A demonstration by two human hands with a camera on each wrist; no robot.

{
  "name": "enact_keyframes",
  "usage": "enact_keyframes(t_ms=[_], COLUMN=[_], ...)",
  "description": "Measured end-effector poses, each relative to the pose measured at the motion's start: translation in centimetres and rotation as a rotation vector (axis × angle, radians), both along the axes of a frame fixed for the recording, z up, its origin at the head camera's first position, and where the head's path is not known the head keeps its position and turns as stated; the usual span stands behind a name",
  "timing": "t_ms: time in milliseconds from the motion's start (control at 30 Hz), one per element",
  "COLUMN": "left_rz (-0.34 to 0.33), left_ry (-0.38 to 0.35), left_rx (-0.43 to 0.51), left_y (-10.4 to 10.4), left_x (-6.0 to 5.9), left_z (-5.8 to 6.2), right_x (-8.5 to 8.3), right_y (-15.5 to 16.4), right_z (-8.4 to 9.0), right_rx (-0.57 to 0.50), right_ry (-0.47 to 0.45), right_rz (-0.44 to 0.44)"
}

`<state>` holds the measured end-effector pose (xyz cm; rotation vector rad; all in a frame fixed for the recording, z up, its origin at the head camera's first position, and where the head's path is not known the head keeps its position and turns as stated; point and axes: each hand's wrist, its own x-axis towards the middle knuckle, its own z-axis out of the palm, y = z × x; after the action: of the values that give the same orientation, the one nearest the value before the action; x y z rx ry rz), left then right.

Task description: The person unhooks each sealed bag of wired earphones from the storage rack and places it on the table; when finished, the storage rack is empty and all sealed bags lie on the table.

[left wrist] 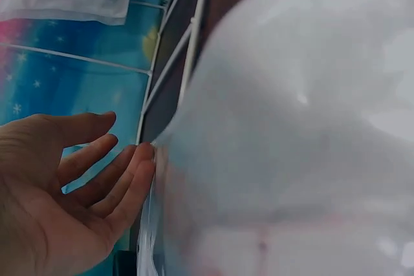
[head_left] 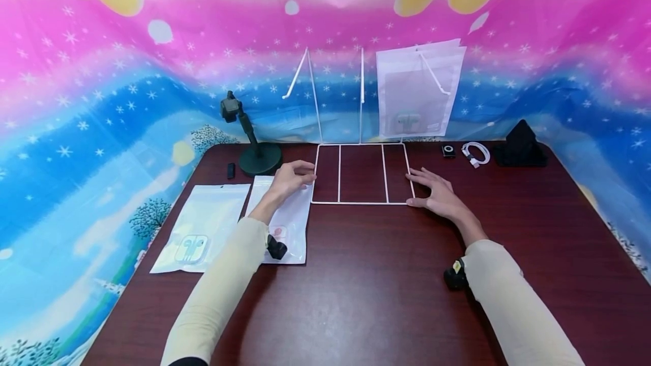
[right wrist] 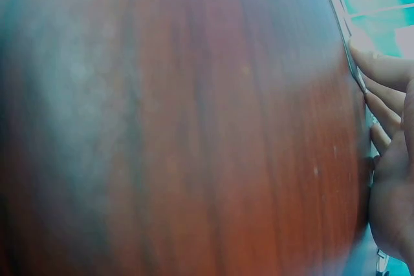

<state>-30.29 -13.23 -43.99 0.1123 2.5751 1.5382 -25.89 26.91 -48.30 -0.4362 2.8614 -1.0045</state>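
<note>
A white wire display rack (head_left: 361,203) stands at the back of the table, its flat base on the wood and its hooked prongs rising behind. My left hand (head_left: 289,181) is at the base's left side, fingers loosely bent near the wire and above a white zip pouch (head_left: 292,213). In the left wrist view, nothing shows between that hand's thumb and fingers. On the other side, my right hand (head_left: 436,194) touches the base's right bar with spread fingers. White pouches (head_left: 419,92) hang from the right prong; the middle and left prongs carry nothing.
Another pouch with earphones (head_left: 218,213) lies at the left. Behind it are a dark round-based stand (head_left: 260,158) and a small black item (head_left: 231,171). To the right sit a small black player (head_left: 448,151), a coiled white cable (head_left: 476,154) and a black holder (head_left: 521,148).
</note>
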Motion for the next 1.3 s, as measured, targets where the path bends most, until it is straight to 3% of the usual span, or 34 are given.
enact_keyframes(t_ms=[200,567,1167,1300], left_rz=[0.021,-0.053,-0.140,-0.152], left_ry=[-0.005,0.062,0.105,0.102], left_rx=[-0.063,-0.268,-0.314,-0.316], left_y=[-0.8,-0.8,-1.1,-0.9], left_x=[0.0,0.1,0.3,0.4], left_z=[-0.7,-1.5,-1.8,-1.7], right_x=[0.1,0.1,0.1,0.2], right_y=[-0.1,-0.2,-0.2,0.4], right_z=[0.1,0.1,0.1,0.6], right_rx=[-0.006,-0.005,-0.006,-0.052], right_ry=[0.006,0.014,-0.001,-0.049], right_rz=[0.003,0.001,0.008,0.020])
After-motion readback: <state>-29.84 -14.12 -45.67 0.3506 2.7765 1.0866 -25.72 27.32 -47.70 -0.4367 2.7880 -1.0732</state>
